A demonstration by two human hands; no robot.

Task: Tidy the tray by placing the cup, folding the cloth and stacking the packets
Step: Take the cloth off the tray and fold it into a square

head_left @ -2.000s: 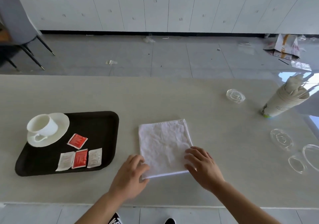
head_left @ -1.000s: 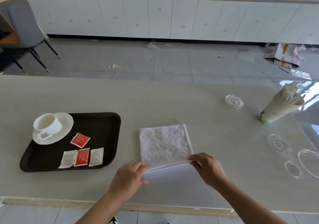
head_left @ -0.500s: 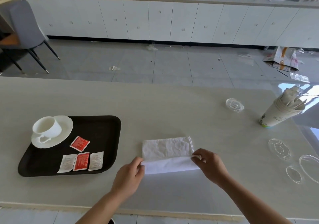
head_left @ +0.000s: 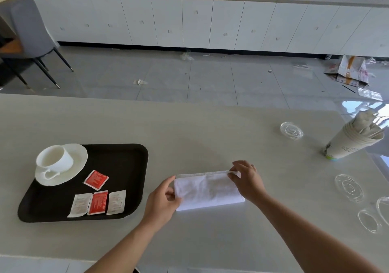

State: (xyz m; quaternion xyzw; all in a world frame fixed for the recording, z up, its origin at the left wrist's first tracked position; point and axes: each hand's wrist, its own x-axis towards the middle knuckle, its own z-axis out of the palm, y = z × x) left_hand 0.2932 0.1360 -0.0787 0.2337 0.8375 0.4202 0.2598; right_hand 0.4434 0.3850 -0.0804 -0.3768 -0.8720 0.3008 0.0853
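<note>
Pinching cloth [head_left: 207, 190] ends: left hand [head_left: 163, 203], right hand [head_left: 247, 181].

The person's two forearms [head_left: 305, 237] show bare as far up as visible, ending in left hand [head_left: 163, 202] and right hand [head_left: 249, 183].

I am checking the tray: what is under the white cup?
A white saucer lies under the cup, on the black tray. The saucer's middle, below the cup, is hidden.

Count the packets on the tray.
4. Lone red packet beside the saucer; in a row by the tray's front edge: left white packet, middle red packet, right white packet. None seems hidden.
</note>
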